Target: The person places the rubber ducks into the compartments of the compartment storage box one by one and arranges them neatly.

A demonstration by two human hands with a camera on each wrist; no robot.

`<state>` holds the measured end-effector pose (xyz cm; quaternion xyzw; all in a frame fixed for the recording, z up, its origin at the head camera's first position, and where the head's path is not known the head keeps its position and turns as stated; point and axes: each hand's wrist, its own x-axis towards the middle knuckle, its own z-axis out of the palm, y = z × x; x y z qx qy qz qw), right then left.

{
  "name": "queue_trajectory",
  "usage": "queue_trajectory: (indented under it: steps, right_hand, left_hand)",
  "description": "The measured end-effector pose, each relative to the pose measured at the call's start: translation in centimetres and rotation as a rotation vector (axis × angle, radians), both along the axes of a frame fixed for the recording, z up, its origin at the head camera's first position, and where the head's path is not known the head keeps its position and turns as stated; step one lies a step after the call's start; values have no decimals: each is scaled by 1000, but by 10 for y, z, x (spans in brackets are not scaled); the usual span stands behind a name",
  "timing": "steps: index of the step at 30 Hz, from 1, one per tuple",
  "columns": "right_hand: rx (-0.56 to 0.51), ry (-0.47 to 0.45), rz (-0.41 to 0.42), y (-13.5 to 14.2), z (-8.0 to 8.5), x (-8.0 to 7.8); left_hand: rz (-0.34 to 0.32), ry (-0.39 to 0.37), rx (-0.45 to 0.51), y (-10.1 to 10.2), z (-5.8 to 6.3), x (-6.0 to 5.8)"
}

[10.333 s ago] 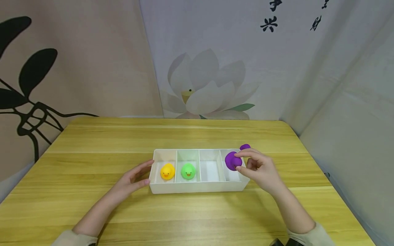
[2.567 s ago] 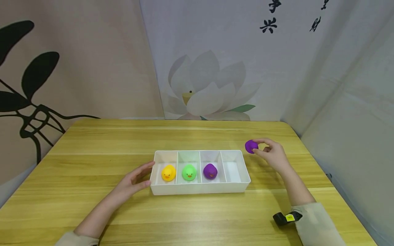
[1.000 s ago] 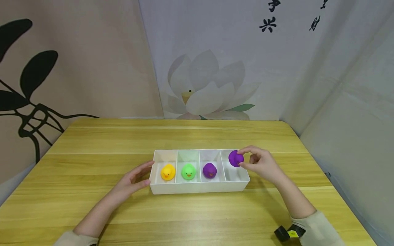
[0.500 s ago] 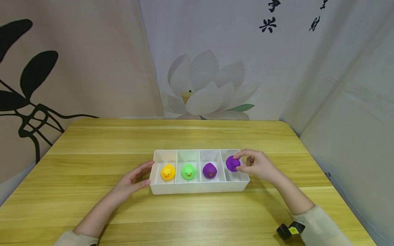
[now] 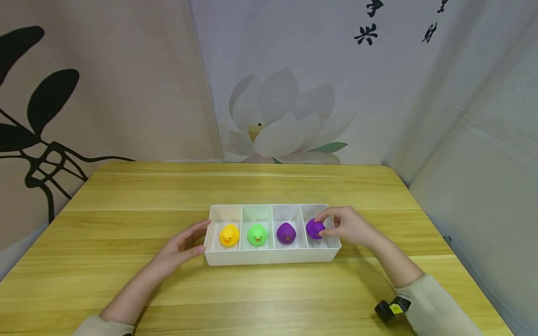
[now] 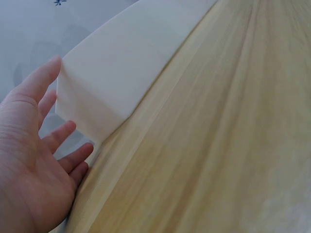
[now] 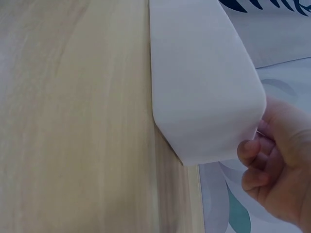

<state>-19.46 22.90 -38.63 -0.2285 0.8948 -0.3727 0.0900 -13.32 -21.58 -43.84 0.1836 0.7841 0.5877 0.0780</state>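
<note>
A white box (image 5: 273,256) with a row of compartments stands on the table. From left to right it holds a yellow rubber duck (image 5: 229,235), a green rubber duck (image 5: 258,234) and a purple rubber duck (image 5: 286,233), one per compartment. In the rightmost compartment, my right hand (image 5: 346,226) pinches a second purple duck (image 5: 313,229) between thumb and fingers. The right wrist view shows this hand (image 7: 282,165) reaching over the box's end wall, its fingertips and the duck hidden behind it. My left hand (image 5: 182,245) rests against the box's left end, thumb and fingers spread and relaxed.
The wooden table (image 5: 252,298) extends around the box on all sides. A black strap with a yellow label (image 5: 395,308) hangs at the right sleeve. Behind the table hangs a printed curtain (image 5: 290,116) with a lotus.
One purple duck has come into the third compartment. The right hand has brought the other from behind the box's right end and lowered it into the rightmost compartment. The left hand stays put.
</note>
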Motion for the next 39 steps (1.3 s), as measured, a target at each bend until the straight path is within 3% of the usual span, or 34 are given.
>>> queue_trajectory:
  steps: [7,24,39]
  right_hand:
    - [42,22,32,-4,-3,-2]
    - [132,39,6,-10,-2,-3]
    - [118,34,-7,-9,2,2]
  left_hand:
    - [-9,-10,12,-1,0,1]
    - [-3,-14,5,0,0,0]
    - [-5,4,-6,0,-1,-1]
